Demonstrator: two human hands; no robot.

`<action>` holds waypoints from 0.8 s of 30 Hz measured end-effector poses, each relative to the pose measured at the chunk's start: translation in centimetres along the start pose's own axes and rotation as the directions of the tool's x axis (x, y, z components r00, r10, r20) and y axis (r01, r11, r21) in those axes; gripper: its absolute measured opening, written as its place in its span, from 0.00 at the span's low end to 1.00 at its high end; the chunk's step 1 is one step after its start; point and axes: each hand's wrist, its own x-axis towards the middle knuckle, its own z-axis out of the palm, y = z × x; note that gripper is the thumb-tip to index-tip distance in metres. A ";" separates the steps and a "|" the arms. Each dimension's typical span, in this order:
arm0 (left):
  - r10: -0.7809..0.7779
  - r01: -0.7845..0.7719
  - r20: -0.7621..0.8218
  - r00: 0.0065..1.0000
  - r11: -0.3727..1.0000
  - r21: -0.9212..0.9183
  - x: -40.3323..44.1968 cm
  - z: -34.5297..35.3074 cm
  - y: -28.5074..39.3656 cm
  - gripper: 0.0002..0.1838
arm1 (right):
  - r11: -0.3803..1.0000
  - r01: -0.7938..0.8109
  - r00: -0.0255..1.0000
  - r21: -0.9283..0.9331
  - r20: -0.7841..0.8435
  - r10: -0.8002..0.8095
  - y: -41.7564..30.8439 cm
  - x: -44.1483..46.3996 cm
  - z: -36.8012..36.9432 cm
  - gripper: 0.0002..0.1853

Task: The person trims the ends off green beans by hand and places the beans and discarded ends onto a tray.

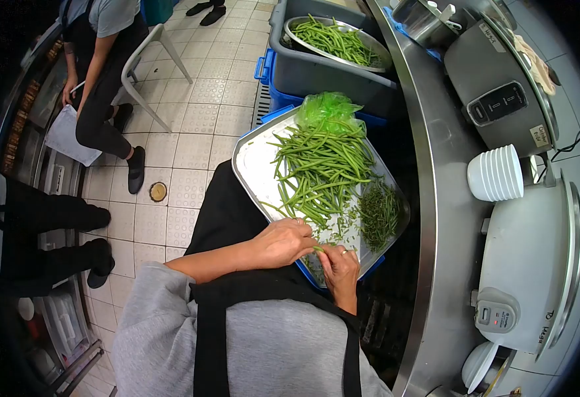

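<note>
Writing 1st: white rice cooker [525, 264] at R has handwritten "To Mega" on its side, reading sideways; sm. print on its ctrl panel [496, 316] is too tiny to read. Grey cooker [495, 86] has 2 pale labels: upper [492, 36] looks like "Mega", lower [539, 135] looks like "Counter" plus a 2nd line I can't make out. Counts: 2 cookers, both on 1 steel counter [445, 278]; 1 stack of white bowls [495, 173] btwn them, approx. 7, rims overlap so not certain. 1 white tray [257, 159] in front of the person, w/ 1 big heap of green beans [323, 165] mid-tray, too many to count, 1 smaller pile of dark green bits [378, 213] to its R, & 1 green plastic bag [330, 112] at far end. 1 metal bowl [379, 63] w/ more beans sits in 1 grey bin [336, 88] beyond. L hand [278, 243] & R hand [341, 268] meet over the tray's near edge, fingertips of both pinching 1 bean [318, 249]; 1 ring [344, 251] shows on R hand. Others, L side: 1 seated person [101, 73] w/ a white sheet [73, 135], 1 standing person's legs [52, 212], & 1 pair of dark shoes [212, 14] at top. 1 round floor disc [158, 192], yellowish, on tiles.
</note>
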 end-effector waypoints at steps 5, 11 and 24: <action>-0.090 0.091 0.026 0.996 0.995 -0.031 0.1 -0.1 0.2 0.07 | 0.998 -0.007 1.000 -0.060 0.007 0.007 0.4 0.0 0.2 0.07; -0.159 0.157 -0.020 0.987 0.985 -0.075 -0.1 -0.7 0.3 0.07 | 1.000 0.019 0.999 -0.010 -0.026 -0.019 -0.6 0.6 0.3 0.08; -0.176 0.253 0.206 0.963 0.858 -0.448 0.9 0.9 0.7 0.10 | 0.579 -0.374 0.879 0.724 0.078 0.470 1.5 -1.4 2.0 0.04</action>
